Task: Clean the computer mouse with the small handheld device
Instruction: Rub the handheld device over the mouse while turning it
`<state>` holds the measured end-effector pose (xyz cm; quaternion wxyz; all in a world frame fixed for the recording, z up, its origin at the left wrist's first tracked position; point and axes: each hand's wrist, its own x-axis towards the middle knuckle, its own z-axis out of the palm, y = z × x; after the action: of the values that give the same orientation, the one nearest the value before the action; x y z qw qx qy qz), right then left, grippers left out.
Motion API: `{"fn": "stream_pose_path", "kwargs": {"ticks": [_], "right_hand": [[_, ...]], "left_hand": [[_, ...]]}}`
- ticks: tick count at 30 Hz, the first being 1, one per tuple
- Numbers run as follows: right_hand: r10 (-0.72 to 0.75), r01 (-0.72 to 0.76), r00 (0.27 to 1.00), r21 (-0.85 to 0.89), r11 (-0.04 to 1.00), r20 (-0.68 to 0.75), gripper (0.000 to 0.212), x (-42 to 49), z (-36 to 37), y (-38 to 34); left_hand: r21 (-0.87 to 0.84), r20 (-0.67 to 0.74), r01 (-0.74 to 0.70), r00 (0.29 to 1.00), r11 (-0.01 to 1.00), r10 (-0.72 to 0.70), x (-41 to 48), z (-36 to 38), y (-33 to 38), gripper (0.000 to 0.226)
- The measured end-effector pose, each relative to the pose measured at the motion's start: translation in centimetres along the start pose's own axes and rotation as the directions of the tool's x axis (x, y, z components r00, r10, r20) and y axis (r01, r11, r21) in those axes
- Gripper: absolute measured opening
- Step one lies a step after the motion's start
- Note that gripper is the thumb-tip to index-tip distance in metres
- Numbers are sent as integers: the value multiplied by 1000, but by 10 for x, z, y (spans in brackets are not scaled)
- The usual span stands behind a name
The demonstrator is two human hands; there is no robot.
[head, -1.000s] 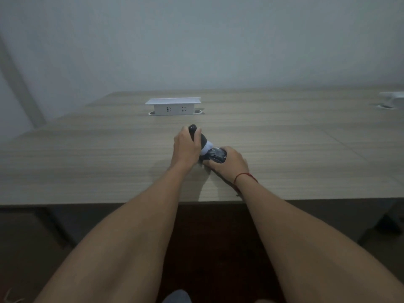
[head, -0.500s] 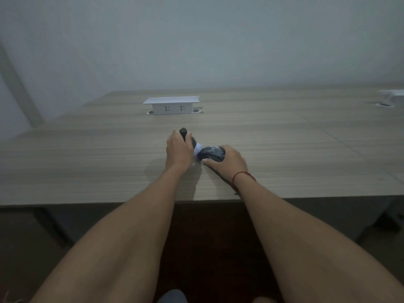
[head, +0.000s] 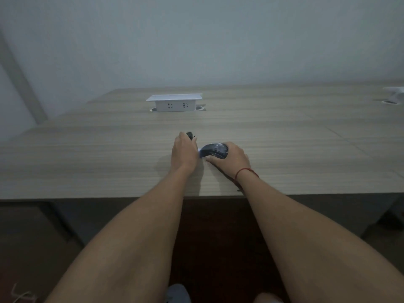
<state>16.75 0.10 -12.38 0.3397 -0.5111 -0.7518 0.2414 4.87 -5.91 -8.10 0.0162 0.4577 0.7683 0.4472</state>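
Note:
A dark computer mouse [head: 214,150] rests on the wooden table [head: 284,149], tilted onto its side, and my right hand [head: 231,159] grips it from the right. My left hand [head: 184,153] is wrapped around a small black handheld device [head: 190,135]; only its dark top end shows above my fingers. The device's pale tip [head: 200,152] peeks out between my hands and sits against the mouse's left side. A red string circles my right wrist.
A white pop-up socket box [head: 175,103] stands on the table farther back. Another white fitting [head: 395,95] sits at the far right edge. The table's front edge runs just under my forearms, with dark floor below.
My left hand has lowered the device, so less of it sticks up. The mouse has tipped up, showing more of its body, and both hands sit slightly lower in view.

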Motion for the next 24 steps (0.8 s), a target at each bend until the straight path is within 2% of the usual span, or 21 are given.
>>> {"fn": "stream_pose_path", "kwargs": {"ticks": [3,7,9,12,16,21,24], "right_hand": [[8,-8,1000,7,1000,8,58,0,1,-1],[20,-20,1000,11,1000,4,56,-2,2,-2],[22,-22,1000,11,1000,-12,58,-2,3,-3],[19,-19,1000,9,1000,-23,64,-2,3,-4],[30,-29,999,30,999,-43,52,0,-2,-3],[60,-56,997,86,995,-45,74,1,3,-1],[61,-56,997,104,993,-38,68,0,0,-1]], "left_hand": [[-18,4,-20,1000,1000,20,-2,-5,-1,31],[-214,-64,-90,995,973,78,7,-10,21,31],[-258,-74,-138,990,956,123,9,-8,34,31],[-202,-3,-163,986,966,166,3,5,36,30],[-155,-29,-68,998,986,64,-2,15,24,30],[-86,-43,-18,999,996,14,1,8,15,31],[-57,-18,8,1000,998,-9,2,5,2,32]]}}
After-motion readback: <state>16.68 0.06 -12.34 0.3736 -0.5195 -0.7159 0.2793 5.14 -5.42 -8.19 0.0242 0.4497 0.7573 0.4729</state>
